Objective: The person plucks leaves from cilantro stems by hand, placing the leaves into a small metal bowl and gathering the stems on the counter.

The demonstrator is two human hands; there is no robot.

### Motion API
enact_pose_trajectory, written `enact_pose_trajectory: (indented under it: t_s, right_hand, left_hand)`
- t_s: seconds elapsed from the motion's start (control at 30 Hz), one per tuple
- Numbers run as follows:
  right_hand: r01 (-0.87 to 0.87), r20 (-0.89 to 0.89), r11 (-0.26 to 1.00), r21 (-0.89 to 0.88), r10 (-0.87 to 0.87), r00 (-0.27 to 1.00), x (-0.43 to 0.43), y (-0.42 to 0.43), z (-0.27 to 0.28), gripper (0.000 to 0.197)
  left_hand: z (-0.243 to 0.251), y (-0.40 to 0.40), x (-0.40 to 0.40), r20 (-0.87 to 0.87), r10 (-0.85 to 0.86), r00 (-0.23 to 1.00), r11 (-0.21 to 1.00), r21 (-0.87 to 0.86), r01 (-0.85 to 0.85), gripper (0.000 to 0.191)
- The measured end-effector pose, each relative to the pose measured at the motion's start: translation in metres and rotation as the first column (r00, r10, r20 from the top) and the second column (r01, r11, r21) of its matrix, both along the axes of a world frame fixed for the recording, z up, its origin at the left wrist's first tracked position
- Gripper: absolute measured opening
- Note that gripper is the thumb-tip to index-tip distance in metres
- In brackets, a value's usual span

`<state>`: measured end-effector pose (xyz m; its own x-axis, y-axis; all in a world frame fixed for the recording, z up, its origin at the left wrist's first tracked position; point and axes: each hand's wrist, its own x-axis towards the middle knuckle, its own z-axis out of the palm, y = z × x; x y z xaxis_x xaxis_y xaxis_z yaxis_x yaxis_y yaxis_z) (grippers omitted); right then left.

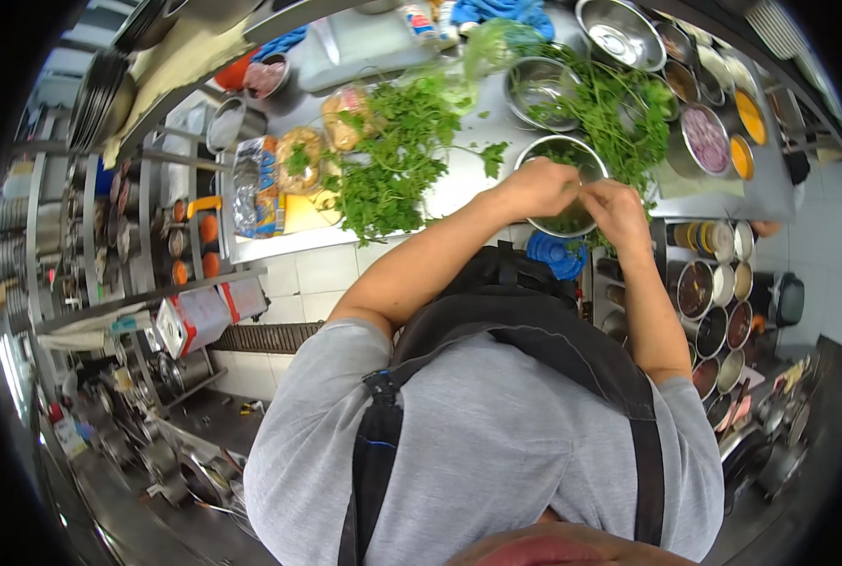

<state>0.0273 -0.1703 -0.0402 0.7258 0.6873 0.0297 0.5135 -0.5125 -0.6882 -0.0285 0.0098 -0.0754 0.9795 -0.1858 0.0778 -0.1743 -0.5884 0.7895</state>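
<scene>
My left hand (549, 187) and my right hand (616, 211) meet over the near part of a stainless steel bowl (523, 161). Fingertips of both are drawn in close together; anything pinched between them is too small to make out. Green leaves lie inside the bowl, partly hidden by my hands. To its right, a heap of leafy herbs with long stems (622, 120) spreads across the worktop. Another pile of leafy herbs (392, 163) lies on the left. Just beyond the first bowl stands a second steel bowl (542, 92).
Bagged food (299, 166) and a blue-orange packet (259, 187) sit at the worktop's left end. Behind are a cutting board (371, 53) with a knife (325, 41). Sliced onions fill a pot (705, 138) at right. A blue plastic container (556, 253) is below the front edge.
</scene>
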Motion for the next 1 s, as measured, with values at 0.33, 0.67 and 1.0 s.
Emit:
enact_pose_trajectory:
  t_s: [0.33,0.67,1.0]
  right_hand:
    - [0.286,0.036,0.958,0.014,-0.286,0.957,0.050,-0.021,-0.023,0.013]
    - [0.465,-0.181,0.852,0.241,-0.431,0.884,0.058,-0.010,-0.012,0.026]
    - [0.463,-0.105,0.808,0.365,-0.458,0.883,0.099,0.013,0.006,0.016]
  left_hand:
    - [-0.028,-0.010,-0.002,0.061,0.223,0.973,0.974,0.033,-0.225,0.017]
    - [-0.027,0.096,-0.060,0.305,0.358,0.882,0.930,-0.038,-0.365,0.032]
    - [-0.036,0.227,-0.212,-0.168,0.852,0.496,0.482,-0.119,-0.868,0.026]
